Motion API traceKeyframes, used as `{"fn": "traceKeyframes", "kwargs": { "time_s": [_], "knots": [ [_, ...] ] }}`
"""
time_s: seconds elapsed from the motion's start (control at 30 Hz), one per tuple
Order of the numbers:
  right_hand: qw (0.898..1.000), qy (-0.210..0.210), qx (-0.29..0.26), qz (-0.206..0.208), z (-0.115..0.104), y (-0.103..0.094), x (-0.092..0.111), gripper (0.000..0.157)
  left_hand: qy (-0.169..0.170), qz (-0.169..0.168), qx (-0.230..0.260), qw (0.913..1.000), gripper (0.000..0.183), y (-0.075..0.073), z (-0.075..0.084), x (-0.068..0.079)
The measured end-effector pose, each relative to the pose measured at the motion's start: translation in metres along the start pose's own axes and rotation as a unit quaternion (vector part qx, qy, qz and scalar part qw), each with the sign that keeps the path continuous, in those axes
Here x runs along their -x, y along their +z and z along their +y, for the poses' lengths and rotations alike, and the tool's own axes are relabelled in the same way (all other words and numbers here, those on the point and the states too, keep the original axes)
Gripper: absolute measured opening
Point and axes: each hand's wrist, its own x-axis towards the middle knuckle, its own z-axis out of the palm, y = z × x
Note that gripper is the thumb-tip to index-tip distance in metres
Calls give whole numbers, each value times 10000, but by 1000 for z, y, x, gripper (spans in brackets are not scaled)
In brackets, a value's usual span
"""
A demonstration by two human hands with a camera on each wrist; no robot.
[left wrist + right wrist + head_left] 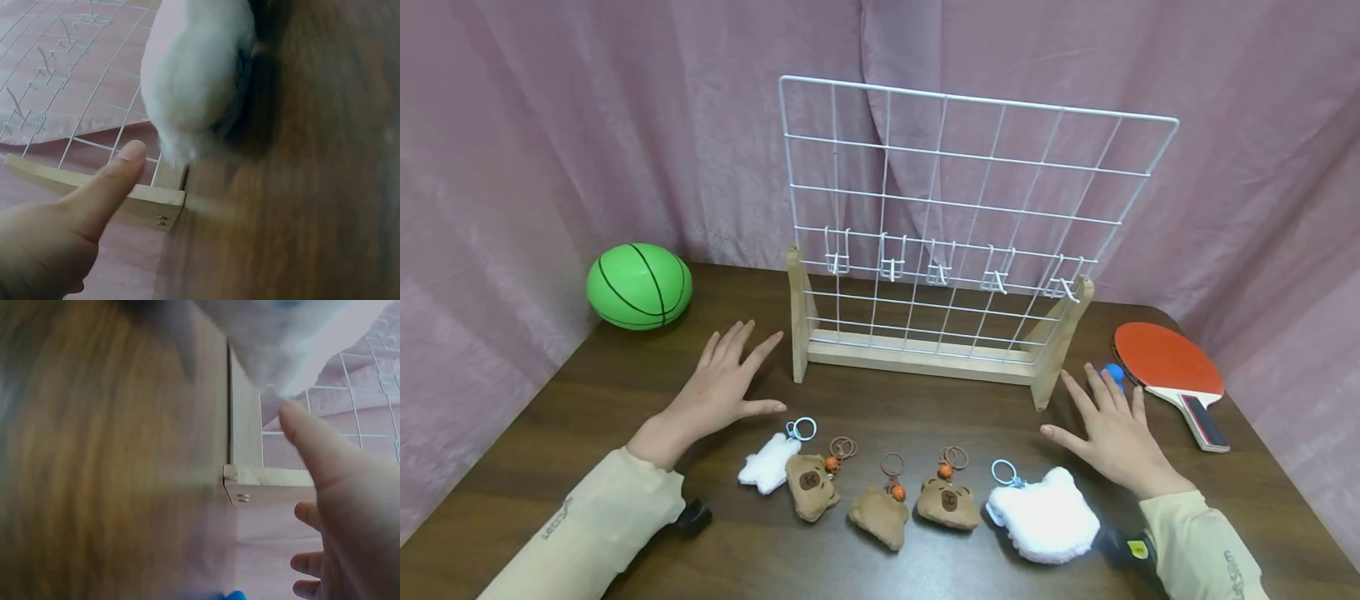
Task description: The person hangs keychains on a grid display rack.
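My left hand (718, 387) has its fingers spread, left of the rack and just behind a small white plush keychain (770, 463). On the right, my right hand (1112, 437) is likewise spread, close to a larger white plush keychain (1045, 515) with a blue ring. Neither hand holds anything. Between them lie three brown plush keychains with orange beads: a bear-faced one (811, 487), one turned face down (880, 515) and another bear-faced one (949, 504). In the left wrist view white plush (197, 75) appears beyond the thumb; white plush (281, 344) also shows in the right wrist view.
A white wire grid rack (970, 154) on a wooden stand (917, 360) stands at the back, with several hooks (892, 268) in a row. A green ball (640, 287) is at the left. A red table tennis paddle (1168, 358) and a blue ball (1114, 374) lie at the right.
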Motion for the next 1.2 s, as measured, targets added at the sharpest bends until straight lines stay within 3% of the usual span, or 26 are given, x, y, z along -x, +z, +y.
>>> {"fn": "traceKeyframes", "kwargs": {
  "time_s": [0.2, 0.4, 0.7, 0.9, 1.2],
  "knots": [
    [9995, -171, -37, 250, -1, -8, 2, 89, 117, 412, 73, 9991, 98, -6, 3, -6],
    [9979, -422, -45, 497, -2, -24, 5, 86, 31, 654, 457, 9968, 95, -11, 7, -13],
    [9951, -785, -250, 540, -14, -50, 11, 71, 32, 1651, 1143, 9796, 91, -15, 13, -21],
    [9889, -1120, -464, 863, -29, -56, 13, 60, -261, 1560, 1967, 9676, 81, -13, 14, -26],
    [9860, -1236, -874, 702, -46, -55, 17, 50, -472, 1447, 3093, 9387, 74, -5, 16, -36]
  ]
}}
